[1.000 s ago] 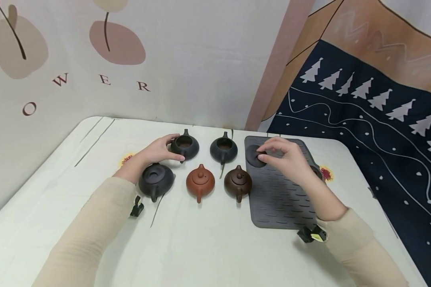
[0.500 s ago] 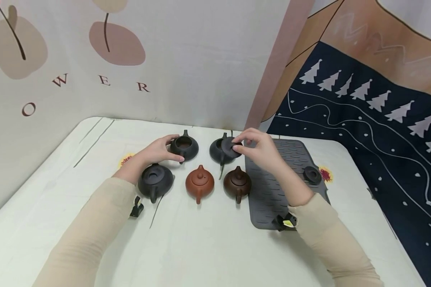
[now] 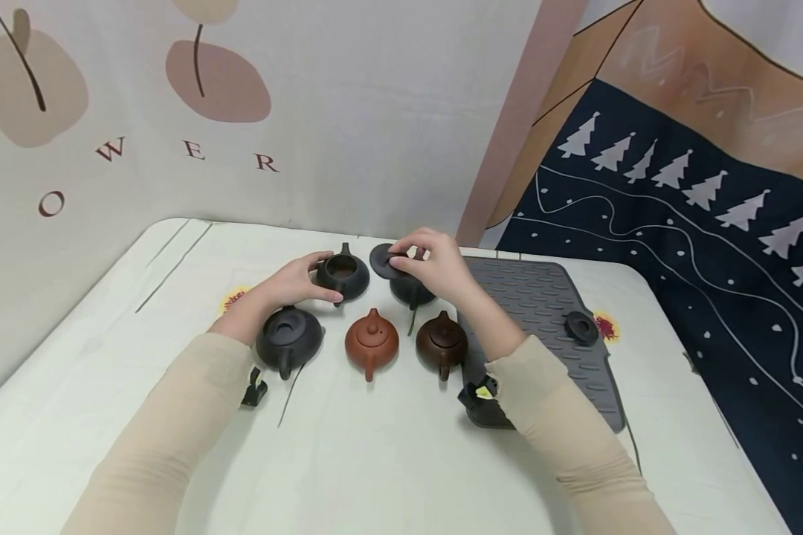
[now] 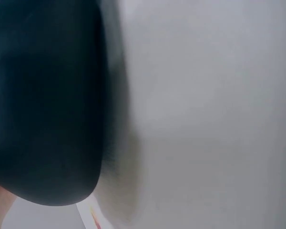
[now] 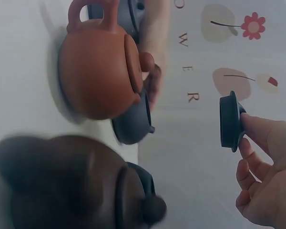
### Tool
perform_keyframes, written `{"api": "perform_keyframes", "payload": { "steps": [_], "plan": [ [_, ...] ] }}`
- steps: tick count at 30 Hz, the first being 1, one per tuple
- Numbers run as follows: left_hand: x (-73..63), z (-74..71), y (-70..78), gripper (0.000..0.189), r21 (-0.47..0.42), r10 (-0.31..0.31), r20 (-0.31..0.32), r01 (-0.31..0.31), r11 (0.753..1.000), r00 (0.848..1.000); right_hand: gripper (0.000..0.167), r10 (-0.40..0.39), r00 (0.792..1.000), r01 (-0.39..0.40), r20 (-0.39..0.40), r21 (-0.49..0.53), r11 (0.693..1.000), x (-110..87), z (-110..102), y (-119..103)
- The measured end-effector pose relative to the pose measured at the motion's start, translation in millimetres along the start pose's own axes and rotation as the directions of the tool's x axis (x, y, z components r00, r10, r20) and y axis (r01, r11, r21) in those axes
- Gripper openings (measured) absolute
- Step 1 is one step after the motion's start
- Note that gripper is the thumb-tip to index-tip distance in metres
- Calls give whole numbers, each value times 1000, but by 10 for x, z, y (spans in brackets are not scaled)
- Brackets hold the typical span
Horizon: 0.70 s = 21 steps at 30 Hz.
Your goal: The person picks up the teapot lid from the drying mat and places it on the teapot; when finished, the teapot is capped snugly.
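Note:
My left hand (image 3: pixel 297 281) holds a dark lidless teapot (image 3: pixel 357 288) from its left side, thumb along the front and fingers behind. In the left wrist view the dark body of a teapot (image 4: pixel 47 109) fills the left edge. Thumb and fingers of my right hand (image 3: pixel 438 261) pinch a round dark lid (image 3: pixel 379 261) by its knob. That lid is raised and tilted, between the two open teapots in the head view. Behind my right hand, partly hidden, stands the second lidless dark teapot (image 3: pixel 410 293). The right wrist view shows the lid (image 5: pixel 227 123) edge-on.
Nearer me stand a wide black teapot (image 3: pixel 302 336), a reddish clay teapot (image 3: pixel 372 348) and a dark brown teapot (image 3: pixel 435 348), all with lids on. To the right, a grey ridged mat (image 3: pixel 529 293) bears another dark lid (image 3: pixel 581 327). A fabric backdrop (image 3: pixel 375 148) closes off the rear.
My right hand has carried the lid leftward from the mat, past the second open teapot, toward the one my left hand holds. The left hand has stayed put.

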<state>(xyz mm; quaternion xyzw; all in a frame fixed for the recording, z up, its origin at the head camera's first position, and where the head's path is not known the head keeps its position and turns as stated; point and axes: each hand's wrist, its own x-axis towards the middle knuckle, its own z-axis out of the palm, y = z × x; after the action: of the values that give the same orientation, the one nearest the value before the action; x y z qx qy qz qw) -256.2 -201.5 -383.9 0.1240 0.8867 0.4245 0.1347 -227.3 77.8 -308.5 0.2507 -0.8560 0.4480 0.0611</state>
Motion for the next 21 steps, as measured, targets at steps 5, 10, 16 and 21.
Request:
{"api": "perform_keyframes", "payload": {
  "steps": [5,10,16,21],
  "plan": [
    [13,3,6,101,8,-17,9,17,1000,1000,13,47,999,-47,6,-8,999,119,170,-22],
    [6,-3,8,102,15,-39,16,39,999,999,16,99,995,-98,12,-27,995,239,336,-17],
    [-2,-15,7,102,20,-35,26,34,999,999,16,134,991,-133,12,-52,990,368,525,9],
    [9,-15,7,102,9,-37,30,36,999,999,16,171,985,-167,35,-88,982,446,641,22]
  ]
}}
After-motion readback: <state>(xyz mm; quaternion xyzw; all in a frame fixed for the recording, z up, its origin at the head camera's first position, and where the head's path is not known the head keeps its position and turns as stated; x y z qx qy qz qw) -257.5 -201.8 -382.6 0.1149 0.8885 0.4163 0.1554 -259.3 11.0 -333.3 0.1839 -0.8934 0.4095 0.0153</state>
